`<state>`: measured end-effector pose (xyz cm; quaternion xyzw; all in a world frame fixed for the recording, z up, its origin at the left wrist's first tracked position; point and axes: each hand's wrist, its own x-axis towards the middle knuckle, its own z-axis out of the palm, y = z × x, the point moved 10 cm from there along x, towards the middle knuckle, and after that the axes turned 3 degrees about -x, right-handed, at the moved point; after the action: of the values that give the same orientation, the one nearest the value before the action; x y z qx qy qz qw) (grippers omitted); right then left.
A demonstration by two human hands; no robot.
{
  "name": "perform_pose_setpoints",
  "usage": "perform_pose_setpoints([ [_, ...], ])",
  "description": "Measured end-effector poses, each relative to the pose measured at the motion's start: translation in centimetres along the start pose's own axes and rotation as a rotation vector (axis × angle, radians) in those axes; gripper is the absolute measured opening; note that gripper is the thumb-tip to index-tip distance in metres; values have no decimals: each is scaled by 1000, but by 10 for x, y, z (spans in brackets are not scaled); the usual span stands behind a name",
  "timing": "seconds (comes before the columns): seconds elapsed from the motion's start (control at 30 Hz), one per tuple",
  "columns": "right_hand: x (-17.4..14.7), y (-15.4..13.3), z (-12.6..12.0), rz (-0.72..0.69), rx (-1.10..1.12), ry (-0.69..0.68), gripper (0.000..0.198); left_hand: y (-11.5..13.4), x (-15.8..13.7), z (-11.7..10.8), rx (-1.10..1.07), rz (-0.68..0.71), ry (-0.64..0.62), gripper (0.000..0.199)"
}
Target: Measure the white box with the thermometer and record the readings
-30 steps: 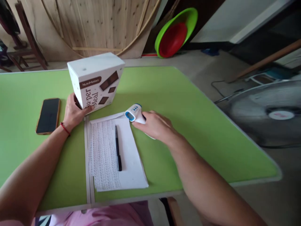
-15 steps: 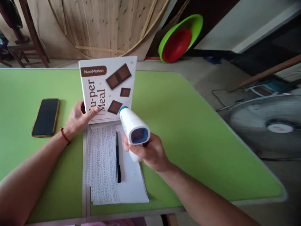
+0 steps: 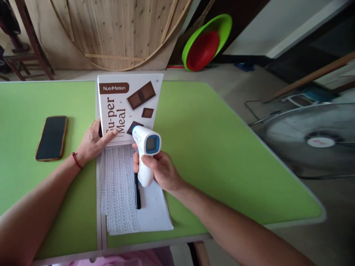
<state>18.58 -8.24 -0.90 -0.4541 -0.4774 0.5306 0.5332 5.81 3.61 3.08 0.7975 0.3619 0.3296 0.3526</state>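
My left hand (image 3: 95, 142) grips the lower left edge of a white box (image 3: 135, 87) with chocolate pieces printed on its front, thumb across the face and the other fingers behind it. The box stands upright, leaning a little. In my right hand (image 3: 161, 168) is a white infrared thermometer (image 3: 145, 170), closed round its handle. Its small blue-framed screen faces me, while its front end is close to the box's lower right; I cannot tell whether they touch. Beneath it, a black pen (image 3: 138, 195) lies on handwritten sheets of paper (image 3: 119, 207), partly covered by the thermometer and my fingers.
A phone (image 3: 51, 137) in a brown case lies on the left of the green table (image 3: 222, 159). Beyond the table are a wooden chair (image 3: 33, 48), a round wooden panel (image 3: 119, 33), green and red basins (image 3: 203, 48), and a fan (image 3: 318, 136) at right.
The thermometer has moved left and tipped so that its screen and handle show more. The box has become more upright, its top lower in view. My left hand keeps its hold.
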Motion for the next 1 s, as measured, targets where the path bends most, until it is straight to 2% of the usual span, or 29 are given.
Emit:
perform_pose_setpoints([
  [0.13, 1, 2, 0, 20, -29, 0, 34, 2, 1, 1, 55, 54, 5, 52],
  [0.33, 4, 2, 1, 6, 2, -16, 37, 1, 1, 2, 60, 47, -21, 57],
  [0.57, 4, 11, -3, 120, 39, 40, 40, -3, 1, 2, 48, 26, -30, 61],
  [1.0, 5, 17, -5, 133, 74, 70, 42, -1, 2, 1, 48, 39, -19, 54],
])
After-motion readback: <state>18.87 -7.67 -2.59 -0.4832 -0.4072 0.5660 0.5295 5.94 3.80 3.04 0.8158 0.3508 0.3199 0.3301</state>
